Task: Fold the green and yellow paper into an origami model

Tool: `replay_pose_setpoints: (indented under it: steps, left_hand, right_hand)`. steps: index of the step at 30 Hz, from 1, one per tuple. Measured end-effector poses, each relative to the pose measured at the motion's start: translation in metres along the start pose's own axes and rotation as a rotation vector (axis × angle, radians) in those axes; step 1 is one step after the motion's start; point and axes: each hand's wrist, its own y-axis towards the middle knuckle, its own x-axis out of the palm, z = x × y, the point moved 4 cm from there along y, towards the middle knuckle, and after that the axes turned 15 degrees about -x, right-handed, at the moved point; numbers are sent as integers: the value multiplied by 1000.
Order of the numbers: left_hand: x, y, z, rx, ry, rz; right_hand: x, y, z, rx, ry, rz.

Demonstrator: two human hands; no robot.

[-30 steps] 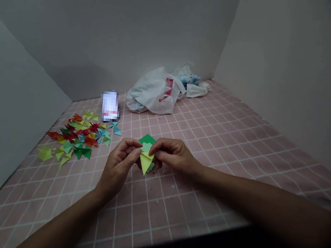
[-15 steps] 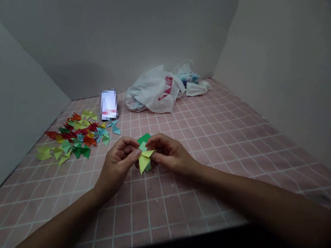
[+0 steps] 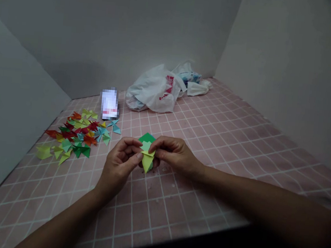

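The left hand [image 3: 121,159] and right hand [image 3: 176,156] pinch one folded yellow paper [image 3: 147,163] between them — long axis toward the person, sharp tip nearest — green paper [image 3: 147,137] behind it, one phone [image 3: 109,103] farther off

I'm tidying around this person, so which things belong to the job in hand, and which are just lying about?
Likely the job:
- yellow paper, held by left hand and right hand
- green papers showing behind it
- folded colored pieces

Apparently lying about:
- white plastic bag
- blue-and-white packaging
- lit screen, contents blurred
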Motion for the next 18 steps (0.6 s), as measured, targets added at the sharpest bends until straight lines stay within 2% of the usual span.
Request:
replay_pose_setpoints:
  steps: [9,18]
  left_hand:
    - [3,-5,2,28,-19,44]
    - [3,-1,-4,-68,-64,-16]
  right_hand:
    - [3,-5,3,58,85,73]
    - [-1,-4,-4,-73,-207,-30]
